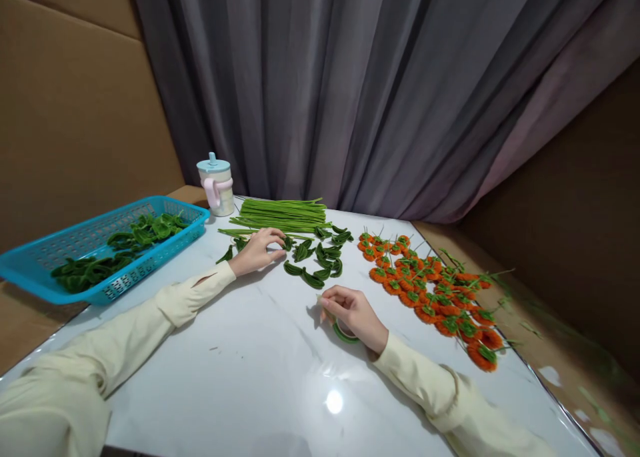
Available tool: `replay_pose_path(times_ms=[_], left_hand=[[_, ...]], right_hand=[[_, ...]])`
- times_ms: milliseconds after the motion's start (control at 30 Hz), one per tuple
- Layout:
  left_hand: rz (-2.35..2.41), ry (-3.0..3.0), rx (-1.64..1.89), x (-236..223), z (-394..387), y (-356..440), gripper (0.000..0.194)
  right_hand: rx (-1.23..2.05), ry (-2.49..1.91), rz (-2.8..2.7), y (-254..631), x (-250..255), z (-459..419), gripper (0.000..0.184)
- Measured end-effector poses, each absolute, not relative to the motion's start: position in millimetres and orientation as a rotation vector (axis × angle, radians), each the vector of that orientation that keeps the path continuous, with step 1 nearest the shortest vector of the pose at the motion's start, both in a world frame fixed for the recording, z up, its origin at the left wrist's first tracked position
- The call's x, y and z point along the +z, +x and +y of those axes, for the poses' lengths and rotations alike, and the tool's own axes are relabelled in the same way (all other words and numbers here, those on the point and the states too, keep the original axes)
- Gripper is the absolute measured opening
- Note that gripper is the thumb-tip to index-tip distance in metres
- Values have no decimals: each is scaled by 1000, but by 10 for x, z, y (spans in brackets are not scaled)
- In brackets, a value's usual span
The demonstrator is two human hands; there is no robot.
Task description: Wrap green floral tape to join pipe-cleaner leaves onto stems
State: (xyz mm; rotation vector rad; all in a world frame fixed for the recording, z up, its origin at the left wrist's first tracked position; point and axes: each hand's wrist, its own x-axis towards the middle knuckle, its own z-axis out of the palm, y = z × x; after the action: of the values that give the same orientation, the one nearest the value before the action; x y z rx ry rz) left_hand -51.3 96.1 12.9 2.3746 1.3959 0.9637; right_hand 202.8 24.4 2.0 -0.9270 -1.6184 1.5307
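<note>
While the left hand (259, 250) reached in over the leaves, the right hand (353, 310) worked lower down the counter (240, 390), so that was two bare hands in play, both in cream sleeves. Over on the left, the grip was partly open, fingers and thumb curved apart beside one dark green leaf cluster (288, 243); whether they touched it, nobody could tell from this angle. And the right grip? Closed to a pinch, thumb against forefinger, with one small pale tip (319, 298) between them! Just under that hand sat one green roll (346, 335), partly covered by the fingers.

Now the count. Green leaves (313, 279) lay between and beyond the hands, roughly a dozen or more pieces, overlapping too much for an exact figure. Behind them came the long green stems (283, 210), one thick row with a few looser ones in front, dozens perhaps, too tightly packed to number. Out on the right, what a crowd: around thirty orange flowers (483, 355), green at their centres, thin stalks poking out every way.

Far left stood one blue basket (120, 290), two heaps of green leaves inside, one nearer and one farther. One cup (223, 200) with one blue lid and one pink handle stood at the back, near the single grey curtain (300, 90).
</note>
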Motion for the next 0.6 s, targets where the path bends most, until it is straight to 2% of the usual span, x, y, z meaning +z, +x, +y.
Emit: replay_pose_path(times_ms=[200,333,433,600], left_hand=[[1061,1966,1065,365,804,-384,18],[830,1636,955,453,649,-243,18],[849,1553,903,457,553,-139,16],[977,1676,843,318,432,11,23]], right_hand=[[1540,-922,-1606,2028,-11,255,33],[1538,-912,-1598,2029,-1,252,34],[1539,-900,-1586,2029,8,251,33],[1533,-866,-1557,2032,4,258,34]])
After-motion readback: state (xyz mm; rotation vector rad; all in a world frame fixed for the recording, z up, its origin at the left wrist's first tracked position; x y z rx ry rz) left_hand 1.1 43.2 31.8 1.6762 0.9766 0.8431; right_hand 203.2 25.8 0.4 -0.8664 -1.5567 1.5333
